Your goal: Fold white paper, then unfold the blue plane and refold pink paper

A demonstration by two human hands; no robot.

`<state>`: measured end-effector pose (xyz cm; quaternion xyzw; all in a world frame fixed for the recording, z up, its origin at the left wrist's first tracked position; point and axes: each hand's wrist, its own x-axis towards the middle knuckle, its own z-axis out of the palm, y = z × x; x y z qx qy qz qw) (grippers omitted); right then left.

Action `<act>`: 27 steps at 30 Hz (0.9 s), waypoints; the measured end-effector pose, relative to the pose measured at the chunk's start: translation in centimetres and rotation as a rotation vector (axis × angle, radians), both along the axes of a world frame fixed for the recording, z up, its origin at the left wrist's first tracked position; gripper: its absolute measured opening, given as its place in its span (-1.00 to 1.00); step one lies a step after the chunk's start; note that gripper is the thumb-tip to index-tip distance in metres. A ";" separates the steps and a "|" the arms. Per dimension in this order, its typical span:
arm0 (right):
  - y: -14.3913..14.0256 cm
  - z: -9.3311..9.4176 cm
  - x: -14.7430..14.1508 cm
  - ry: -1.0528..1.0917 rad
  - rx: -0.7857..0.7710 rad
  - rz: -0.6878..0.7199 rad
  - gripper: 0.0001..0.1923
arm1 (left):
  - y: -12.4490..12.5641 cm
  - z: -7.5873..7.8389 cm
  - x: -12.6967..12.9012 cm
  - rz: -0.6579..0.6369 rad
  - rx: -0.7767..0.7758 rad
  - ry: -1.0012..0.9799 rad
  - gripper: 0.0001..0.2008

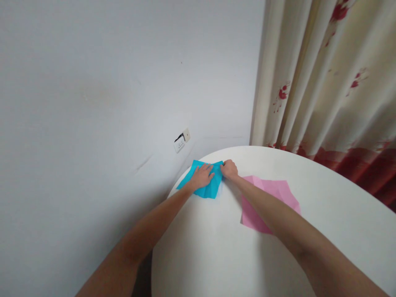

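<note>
A creased blue sheet of paper (pixel 210 190) lies near the far left edge of the white table (pixel 204 247). My left hand (pixel 202 175) rests flat on its middle with the fingers spread. At the sheet's right corner, my right hand (pixel 229 169) is closed, its fingertips pinching the paper's edge. A creased pink sheet of paper (pixel 284 192) lies to the right, partly covered by my right forearm.
A pale wall (pixel 108 103) runs along the table's left side. On it sit a white socket (pixel 179 144), which looks loose, and a second wall plate (pixel 186 135). A cream curtain (pixel 309 82) with red flowers hangs behind the table at the right.
</note>
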<state>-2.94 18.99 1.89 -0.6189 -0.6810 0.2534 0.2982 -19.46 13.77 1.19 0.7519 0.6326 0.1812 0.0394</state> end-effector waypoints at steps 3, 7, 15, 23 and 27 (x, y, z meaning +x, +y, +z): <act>-1.5 0.7 -0.4 -0.078 0.110 -0.012 -0.63 | -0.4 -2.2 0.6 0.010 -0.056 0.058 -0.50; -3.9 0.4 -2.8 -0.276 0.439 0.245 -0.57 | 0.2 -3.0 -0.2 -0.002 -0.092 0.111 -0.46; -3.4 -3.6 -4.4 -0.385 0.115 0.296 -0.31 | 2.2 -3.1 -3.3 0.077 -0.122 0.150 -0.47; -2.4 -3.1 -1.8 -0.480 -0.012 0.200 -0.19 | 3.1 -2.9 -6.6 0.219 -0.177 0.124 -0.40; -2.9 -2.6 -1.5 -0.446 -0.023 0.173 -0.19 | 2.4 -1.6 -6.6 0.274 -0.167 0.101 -0.38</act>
